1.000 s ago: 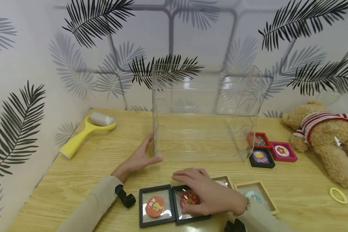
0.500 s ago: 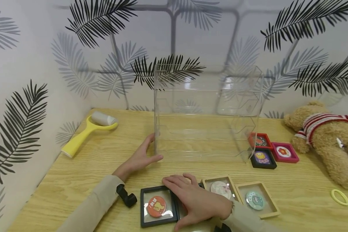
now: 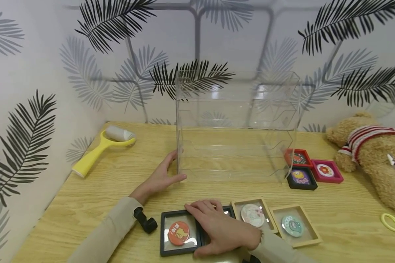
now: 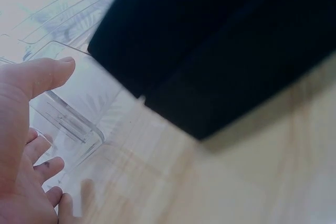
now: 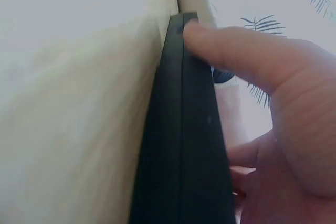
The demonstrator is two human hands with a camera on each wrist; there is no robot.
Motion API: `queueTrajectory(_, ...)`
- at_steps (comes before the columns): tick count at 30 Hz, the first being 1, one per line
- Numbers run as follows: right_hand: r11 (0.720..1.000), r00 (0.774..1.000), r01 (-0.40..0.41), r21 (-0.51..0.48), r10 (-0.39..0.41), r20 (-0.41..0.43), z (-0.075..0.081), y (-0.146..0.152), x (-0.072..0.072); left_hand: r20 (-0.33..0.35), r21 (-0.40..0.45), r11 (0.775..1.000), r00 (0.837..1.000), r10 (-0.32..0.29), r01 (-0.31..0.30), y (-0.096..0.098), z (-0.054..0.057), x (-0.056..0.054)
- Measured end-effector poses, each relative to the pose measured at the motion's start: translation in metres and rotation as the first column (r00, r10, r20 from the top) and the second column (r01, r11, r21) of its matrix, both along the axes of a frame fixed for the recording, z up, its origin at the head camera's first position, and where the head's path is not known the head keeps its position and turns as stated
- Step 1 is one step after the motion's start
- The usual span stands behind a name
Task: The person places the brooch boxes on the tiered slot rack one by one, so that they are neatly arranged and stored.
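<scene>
A clear acrylic tiered rack stands on the wooden table. My left hand is at its lower left side, thumb extended toward the front and fingers along the outer side; in the left wrist view the fingers show beside the clear panel. My right hand arches over a second black display frame, mostly hidden beneath it. In the right wrist view the thumb presses the side of a black frame. Left of this hand lies a black display frame with an orange thumbs-up badge.
Two wood-coloured frames with badges lie to the right. Small red, black and magenta frames sit at the rack's right corner. A teddy bear, a yellow ring and a yellow lint roller lie farther out.
My right hand has shifted left, covering the second black frame's badge and baring the wood-coloured frames; since half a second ago it has hardly moved. My left hand stays at the rack.
</scene>
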State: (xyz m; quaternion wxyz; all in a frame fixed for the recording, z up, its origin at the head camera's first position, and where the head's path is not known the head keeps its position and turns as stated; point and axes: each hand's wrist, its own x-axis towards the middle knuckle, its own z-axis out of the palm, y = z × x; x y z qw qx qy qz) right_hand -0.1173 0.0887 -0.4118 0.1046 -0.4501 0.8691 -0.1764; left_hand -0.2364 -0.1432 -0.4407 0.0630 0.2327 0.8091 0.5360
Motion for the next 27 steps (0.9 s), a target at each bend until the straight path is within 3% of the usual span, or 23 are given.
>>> queueTrajectory(7, 0.990, 0.998, 0.018, -0.136, -0.026, -0.052, 0.002, -0.005, 0.005, 0.004, 0.018, 1.000, 1.000, 0.005, -0.005, 0.001, -0.001, 0.001)
queueTrajectory(12, 0.957, 0.994, -0.018, -0.291, -0.013, -0.104, 0.007, -0.006, 0.005, 0.002, 0.022, 1.000, 1.000, 0.007, -0.007, -0.001, 0.000, 0.001)
queueTrajectory(18, 0.905, 0.998, 0.058, -0.421, -0.066, -0.005, 0.014, -0.004, 0.005, 0.023, 0.014, 1.000, 1.000, 0.019, -0.019, -0.006, -0.001, 0.005)
queueTrajectory(23, 0.844, 0.998, 0.053, -0.533, -0.058, 0.006, 0.018, 0.002, -0.007, 0.017, 0.027, 1.000, 1.000, 0.015, -0.016, -0.004, 0.001, 0.005)
queueTrajectory(27, 0.746, 0.988, 0.117, -0.656, -0.018, 0.155, 0.024, 0.008, -0.016, 0.022, 0.034, 0.999, 1.000, 0.012, -0.013, 0.001, 0.002, 0.001)
